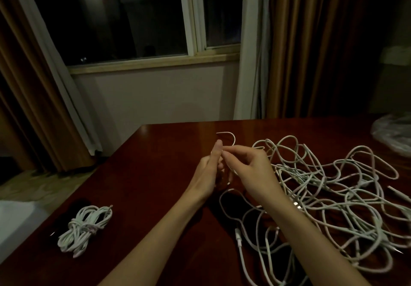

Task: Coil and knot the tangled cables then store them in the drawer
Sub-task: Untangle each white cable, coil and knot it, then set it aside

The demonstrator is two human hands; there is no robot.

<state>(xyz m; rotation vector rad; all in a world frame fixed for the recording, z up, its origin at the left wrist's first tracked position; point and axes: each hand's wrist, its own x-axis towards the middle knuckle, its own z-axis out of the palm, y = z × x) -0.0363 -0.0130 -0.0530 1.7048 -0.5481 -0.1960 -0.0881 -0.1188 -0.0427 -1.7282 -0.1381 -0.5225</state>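
Thin, limp, light white cable [231, 138]; pinched by right hand [251, 165] against left hand [211, 167] mid-table; tangled cables [333, 196] toward right edge; probably best gripped near plug ends.

Tangled white cables [329, 196] run off the right and bottom edges; a plastic bag [393, 132] is blurred and cropped at right.

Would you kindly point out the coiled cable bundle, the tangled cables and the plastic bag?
coiled cable bundle [85, 230]: head view, knotted middle.
tangled cables [333, 196]: head view, centre of the heap.
plastic bag [393, 133]: head view, crumpled top.
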